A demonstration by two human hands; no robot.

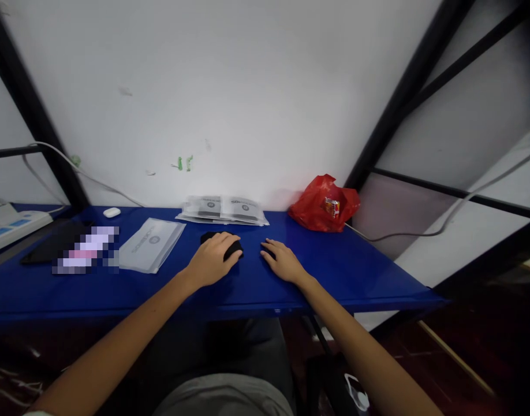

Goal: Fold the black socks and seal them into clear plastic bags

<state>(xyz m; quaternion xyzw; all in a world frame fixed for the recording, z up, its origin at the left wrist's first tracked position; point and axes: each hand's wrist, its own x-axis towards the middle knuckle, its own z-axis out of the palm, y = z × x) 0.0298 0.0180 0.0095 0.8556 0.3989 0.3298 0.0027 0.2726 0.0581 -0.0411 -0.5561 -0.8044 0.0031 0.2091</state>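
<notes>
The left hand point(213, 258) lay over a black object point(234, 249) near the middle of the blue bench point(355, 266), fingers curved down across its top. Only its far edge and right end showed past the knuckles. Whether the fingers gripped it or merely rested on it could not be told.

The right hand point(282, 261) sat just beside it, palm down, fingers spread and flat on the bench, holding nothing. A dark sliver showed at its index fingertip; it could not be told whether it belonged to the same black object.

To the left of the hands lay 1 flat clear packet point(150, 244) with grey print. Beyond it were a pixelated patch and a flat black slab point(52, 241). Against the wall behind the hands sat a low stack of similar packets point(224, 209). A crumpled red plastic bag point(323, 203) stood at the rear right of the bench, touching the wall. A small white oval item point(111, 212) lay at the rear left, and a white power strip point(14, 222) sat off the bench's left end. A grey cable point(442, 222) ran along the wall on the right.
</notes>
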